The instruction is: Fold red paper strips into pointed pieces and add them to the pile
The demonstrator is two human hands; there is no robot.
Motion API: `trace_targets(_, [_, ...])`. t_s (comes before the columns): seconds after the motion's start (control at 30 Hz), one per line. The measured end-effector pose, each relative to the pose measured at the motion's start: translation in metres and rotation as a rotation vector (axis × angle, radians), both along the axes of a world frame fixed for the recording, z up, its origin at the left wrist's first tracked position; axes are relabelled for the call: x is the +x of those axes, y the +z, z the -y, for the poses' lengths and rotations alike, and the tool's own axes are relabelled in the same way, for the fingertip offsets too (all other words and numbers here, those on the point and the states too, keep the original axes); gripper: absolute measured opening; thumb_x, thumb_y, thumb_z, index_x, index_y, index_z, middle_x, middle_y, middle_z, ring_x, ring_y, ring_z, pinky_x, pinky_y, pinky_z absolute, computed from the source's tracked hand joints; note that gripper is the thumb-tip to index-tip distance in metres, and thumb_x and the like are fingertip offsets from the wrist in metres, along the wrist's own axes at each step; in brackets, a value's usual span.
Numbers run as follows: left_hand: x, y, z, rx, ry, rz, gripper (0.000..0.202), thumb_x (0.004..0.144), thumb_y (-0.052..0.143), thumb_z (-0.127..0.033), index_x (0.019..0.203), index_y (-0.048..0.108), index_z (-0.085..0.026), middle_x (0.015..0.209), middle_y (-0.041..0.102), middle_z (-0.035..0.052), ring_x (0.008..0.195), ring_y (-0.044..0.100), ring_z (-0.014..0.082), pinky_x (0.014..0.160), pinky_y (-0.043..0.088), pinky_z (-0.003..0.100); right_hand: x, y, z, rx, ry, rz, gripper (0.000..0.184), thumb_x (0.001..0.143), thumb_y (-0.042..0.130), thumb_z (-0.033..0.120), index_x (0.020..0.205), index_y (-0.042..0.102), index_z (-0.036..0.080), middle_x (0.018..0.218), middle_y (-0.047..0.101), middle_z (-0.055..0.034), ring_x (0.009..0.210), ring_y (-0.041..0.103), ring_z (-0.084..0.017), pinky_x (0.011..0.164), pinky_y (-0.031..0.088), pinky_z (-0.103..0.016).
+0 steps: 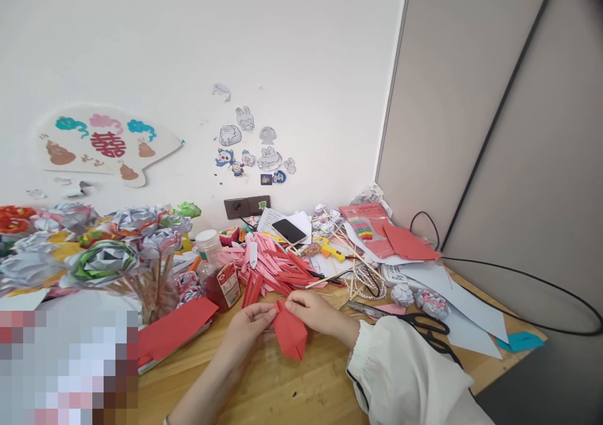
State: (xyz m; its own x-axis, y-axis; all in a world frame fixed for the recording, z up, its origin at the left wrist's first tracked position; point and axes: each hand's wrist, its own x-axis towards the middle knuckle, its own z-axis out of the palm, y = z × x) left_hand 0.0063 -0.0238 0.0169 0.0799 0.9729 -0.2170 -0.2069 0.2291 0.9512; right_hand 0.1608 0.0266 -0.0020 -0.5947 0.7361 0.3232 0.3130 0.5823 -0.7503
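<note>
My left hand and my right hand both pinch a folded piece of red paper just above the wooden table. The left fingers grip its upper left edge, the right fingers close over its top. The paper hangs down to a point between the hands. A white sleeve covers my right forearm. Right behind the hands lies a pile of folded red and pink paper strips.
Paper flowers crowd the left side, with a plastic jar and red sheets near them. A phone, yellow glue gun, skewers, scissors, white and red paper and a black cable lie to the right.
</note>
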Motion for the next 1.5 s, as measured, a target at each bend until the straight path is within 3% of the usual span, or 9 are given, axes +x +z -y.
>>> trace_targets(0.33, [0.006, 0.01, 0.01, -0.056, -0.068, -0.068, 0.034, 0.061, 0.058, -0.046, 0.072, 0.059, -0.014, 0.069, 0.067, 0.0076, 0.062, 0.061, 0.0171, 0.058, 0.046, 0.029, -0.002, -0.001, 0.001, 0.073, -0.025, 0.051, 0.024, 0.079, 0.036, 0.023, 0.062, 0.051, 0.014, 0.058, 0.048, 0.0025, 0.054, 0.04, -0.008, 0.05, 0.029, -0.017])
trace_targets(0.67, [-0.003, 0.001, 0.0, -0.011, -0.155, -0.067, 0.031, 0.056, 0.064, -0.041, 0.066, 0.062, -0.013, 0.063, 0.066, 0.003, 0.059, 0.059, 0.015, 0.063, 0.046, 0.029, -0.001, 0.004, 0.004, 0.069, -0.011, 0.054, 0.02, 0.077, 0.038, 0.02, 0.064, 0.052, 0.014, 0.059, 0.049, 0.0025, 0.054, 0.042, -0.007, 0.048, 0.028, -0.017])
trace_targets(0.9, [-0.003, 0.002, -0.003, 0.094, -0.123, -0.271, 0.028, 0.057, 0.062, -0.039, 0.06, 0.062, -0.012, 0.054, 0.063, 0.0001, 0.05, 0.053, 0.0116, 0.052, 0.042, 0.022, -0.001, 0.006, 0.006, 0.045, 0.012, 0.029, 0.02, 0.076, 0.038, 0.021, 0.06, 0.048, 0.014, 0.055, 0.044, 0.0034, 0.052, 0.039, -0.007, 0.047, 0.027, -0.017])
trace_targets(1.27, [0.0, -0.001, -0.003, 0.251, -0.074, -0.513, 0.026, 0.064, 0.052, -0.038, 0.057, 0.056, -0.013, 0.049, 0.054, -0.0024, 0.047, 0.048, 0.0111, 0.047, 0.038, 0.021, -0.002, 0.004, 0.005, 0.026, 0.02, 0.027, 0.02, 0.076, 0.038, 0.021, 0.06, 0.048, 0.014, 0.056, 0.044, 0.0033, 0.053, 0.04, -0.007, 0.048, 0.028, -0.017])
trace_targets(1.4, [0.001, -0.004, 0.0, 0.38, -0.003, -0.685, 0.028, 0.069, 0.046, -0.039, 0.057, 0.054, -0.015, 0.046, 0.049, -0.0042, 0.044, 0.043, 0.0106, 0.045, 0.033, 0.02, -0.002, 0.005, 0.007, -0.015, 0.026, 0.006, 0.022, 0.077, 0.04, 0.029, 0.062, 0.048, 0.014, 0.056, 0.043, 0.0034, 0.053, 0.038, -0.007, 0.047, 0.027, -0.017])
trace_targets(1.5, [0.0, -0.004, 0.0, 0.445, -0.024, -0.752, 0.028, 0.07, 0.044, -0.039, 0.059, 0.055, -0.016, 0.05, 0.051, -0.0028, 0.049, 0.045, 0.0119, 0.048, 0.033, 0.021, -0.003, 0.004, 0.008, -0.034, 0.043, 0.011, 0.024, 0.075, 0.044, 0.035, 0.063, 0.048, 0.014, 0.055, 0.041, 0.0041, 0.051, 0.035, -0.006, 0.046, 0.026, -0.017])
